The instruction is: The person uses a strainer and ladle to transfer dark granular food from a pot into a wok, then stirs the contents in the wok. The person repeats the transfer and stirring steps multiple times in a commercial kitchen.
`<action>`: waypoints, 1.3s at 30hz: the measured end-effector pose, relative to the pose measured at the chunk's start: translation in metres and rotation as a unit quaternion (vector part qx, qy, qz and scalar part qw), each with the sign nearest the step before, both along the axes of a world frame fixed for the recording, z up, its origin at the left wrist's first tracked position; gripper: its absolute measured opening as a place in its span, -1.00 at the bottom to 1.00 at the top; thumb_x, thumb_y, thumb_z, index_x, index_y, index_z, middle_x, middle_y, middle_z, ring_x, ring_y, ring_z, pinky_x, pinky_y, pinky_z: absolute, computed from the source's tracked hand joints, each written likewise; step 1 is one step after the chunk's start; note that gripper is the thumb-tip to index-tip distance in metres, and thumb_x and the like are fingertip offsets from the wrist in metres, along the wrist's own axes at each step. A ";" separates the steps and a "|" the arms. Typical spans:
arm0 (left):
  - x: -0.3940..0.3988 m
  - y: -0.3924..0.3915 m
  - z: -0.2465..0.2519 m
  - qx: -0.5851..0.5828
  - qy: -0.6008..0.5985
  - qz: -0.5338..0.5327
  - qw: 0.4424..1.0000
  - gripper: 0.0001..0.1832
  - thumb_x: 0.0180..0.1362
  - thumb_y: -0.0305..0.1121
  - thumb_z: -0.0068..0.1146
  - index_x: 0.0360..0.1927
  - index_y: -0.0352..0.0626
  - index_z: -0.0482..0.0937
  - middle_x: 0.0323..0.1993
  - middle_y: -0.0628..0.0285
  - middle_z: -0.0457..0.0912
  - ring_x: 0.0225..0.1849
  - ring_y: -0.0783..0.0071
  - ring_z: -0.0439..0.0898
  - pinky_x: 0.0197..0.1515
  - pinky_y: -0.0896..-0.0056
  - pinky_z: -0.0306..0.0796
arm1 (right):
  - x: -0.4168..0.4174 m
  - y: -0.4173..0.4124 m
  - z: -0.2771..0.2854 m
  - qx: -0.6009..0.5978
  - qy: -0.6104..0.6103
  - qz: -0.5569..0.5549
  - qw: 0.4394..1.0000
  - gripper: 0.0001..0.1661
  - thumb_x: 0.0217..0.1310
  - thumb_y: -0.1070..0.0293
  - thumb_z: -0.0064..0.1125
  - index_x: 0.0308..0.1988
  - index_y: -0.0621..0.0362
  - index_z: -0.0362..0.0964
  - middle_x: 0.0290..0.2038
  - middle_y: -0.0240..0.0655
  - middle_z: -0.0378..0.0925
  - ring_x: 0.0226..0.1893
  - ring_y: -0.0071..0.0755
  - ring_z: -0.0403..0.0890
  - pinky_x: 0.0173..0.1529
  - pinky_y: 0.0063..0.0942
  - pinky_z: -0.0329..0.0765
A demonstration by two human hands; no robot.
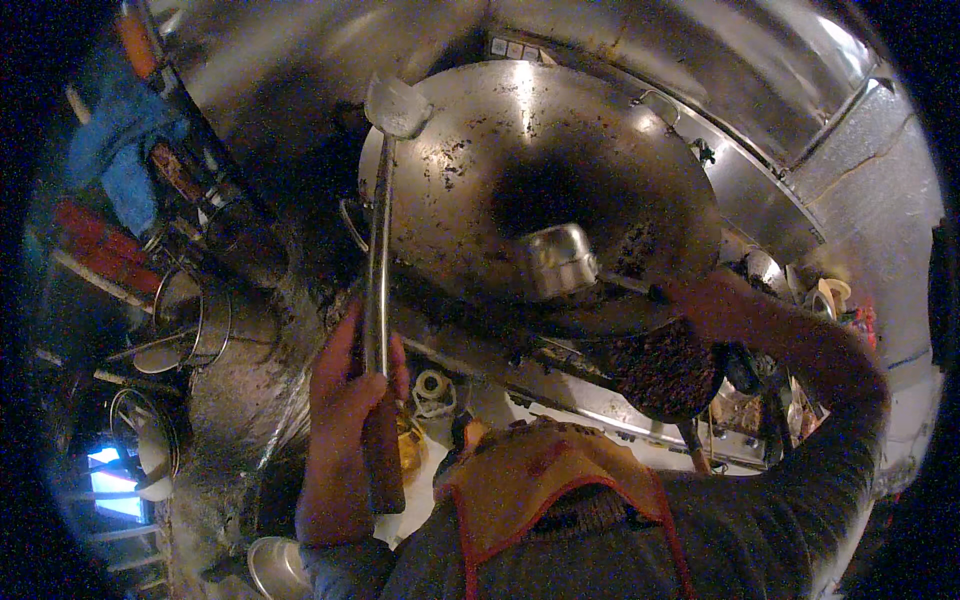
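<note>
My left hand grips the dark handle of a long metal wok spatula. The spatula stretches away from me, its broad blade over the left rim of a large steel wok. On the right, my right hand holds the handle of a small metal saucepan over the wok's near side. What the saucepan contains cannot be seen. Dark burnt-looking residue speckles the wok's wall, and its bottom lies in shadow. Just below my right hand is a dark pan of dark, crumbly material.
Metal panels rise behind the wok. Wire strainers, a blue cloth and a red item are at left. A round metal pot sits low on the left, and small containers stand at right.
</note>
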State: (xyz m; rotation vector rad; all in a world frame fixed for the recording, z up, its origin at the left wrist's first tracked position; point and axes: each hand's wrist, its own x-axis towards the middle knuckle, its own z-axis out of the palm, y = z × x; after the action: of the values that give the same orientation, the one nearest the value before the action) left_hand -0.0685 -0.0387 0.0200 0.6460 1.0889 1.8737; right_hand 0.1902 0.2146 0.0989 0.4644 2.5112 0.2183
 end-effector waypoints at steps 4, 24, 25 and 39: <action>0.000 0.000 -0.011 -0.004 0.028 0.026 0.999 -0.18 -0.15 -0.24 0.12 0.19 -0.32 0.03 -0.34 0.19 0.43 -0.48 0.51 0.43 -0.48 0.55 0.36 | -0.076 -0.001 0.024 -0.142 0.165 -0.185 0.958 -0.44 0.09 0.25 -0.11 0.09 0.22 0.11 -0.04 0.09 0.32 -0.10 0.02 0.44 0.08 -0.18 0.26; 0.001 0.010 -0.019 -0.053 0.019 -0.027 0.998 -0.15 -0.24 -0.24 0.15 0.17 -0.33 0.06 -0.39 0.21 0.42 -0.54 0.50 0.43 -0.49 0.53 0.38 | -0.013 0.118 -0.099 0.082 0.030 0.054 0.995 -0.49 0.13 0.38 -0.24 0.13 0.01 0.07 -0.25 -0.08 0.45 -0.25 -0.02 0.52 -0.19 -0.18 0.48; 0.002 0.013 -0.020 -0.025 0.012 -0.041 0.999 -0.16 -0.24 -0.24 0.14 0.16 -0.33 0.07 -0.40 0.22 0.41 -0.54 0.51 0.42 -0.50 0.54 0.38 | 0.009 0.114 -0.081 0.087 0.012 0.047 0.995 -0.49 0.12 0.38 -0.22 0.12 -0.01 0.08 -0.26 -0.09 0.46 -0.26 -0.03 0.52 -0.19 -0.18 0.48; 0.042 0.018 -0.018 -0.045 0.011 -0.054 0.997 -0.14 -0.22 -0.28 0.08 0.20 -0.34 0.00 -0.38 0.18 0.43 -0.52 0.49 0.44 -0.45 0.54 0.40 | 0.025 0.108 -0.020 0.145 0.123 -0.015 0.982 -0.46 0.05 0.40 -0.12 0.09 -0.17 0.18 -0.26 -0.16 0.49 -0.26 -0.08 0.53 -0.19 -0.19 0.49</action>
State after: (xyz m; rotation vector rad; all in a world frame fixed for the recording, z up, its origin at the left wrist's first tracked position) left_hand -0.0266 -0.0210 0.0021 0.6633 1.1235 1.7196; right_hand 0.2154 0.3224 0.0792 0.6810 2.7222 0.5522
